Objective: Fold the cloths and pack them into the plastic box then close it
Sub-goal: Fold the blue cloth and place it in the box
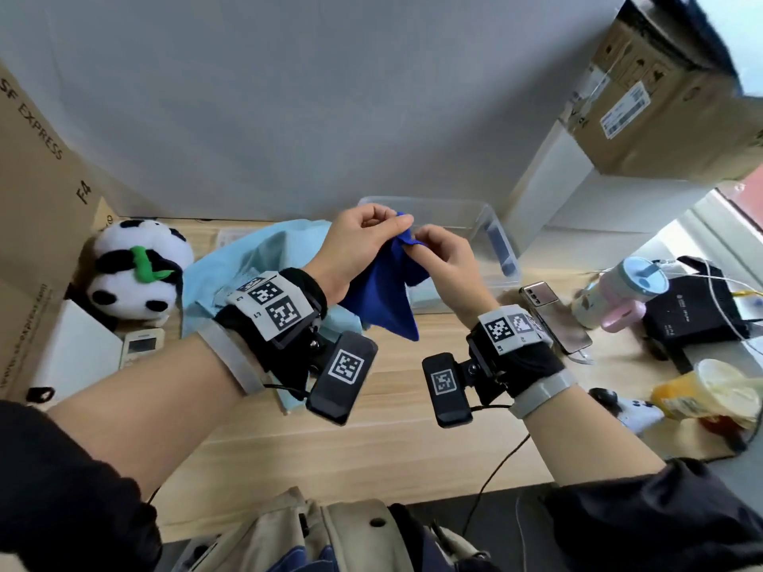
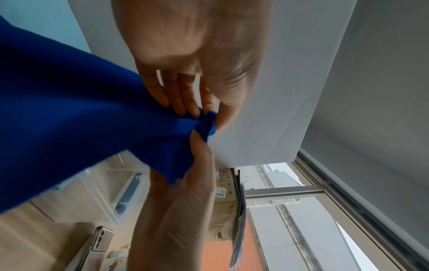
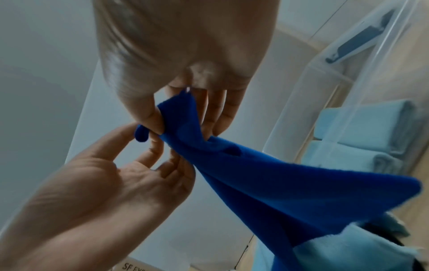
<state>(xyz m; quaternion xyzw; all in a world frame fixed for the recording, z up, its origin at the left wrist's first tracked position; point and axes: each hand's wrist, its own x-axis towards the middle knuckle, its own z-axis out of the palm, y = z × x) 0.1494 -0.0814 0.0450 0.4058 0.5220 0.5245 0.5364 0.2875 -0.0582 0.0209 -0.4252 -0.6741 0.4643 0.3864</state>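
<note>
Both hands, left hand (image 1: pixel 360 237) & right hand (image 1: pixel 444 258), pinch one bunched top edge of the dark blue cloth (image 1: pixel 384 295) held above the tabletop (image 1: pixel 371 427), in front of the plastic box (image 1: pixel 493 229); best to slide the hands apart to opposite corners, w/ the edge taut, before folding.

Plush panda (image 1: pixel 138 271), phone (image 1: pixel 554 316), cardboard boxes (image 1: pixel 677 92), drink cup (image 1: pixel 708 396)
</note>
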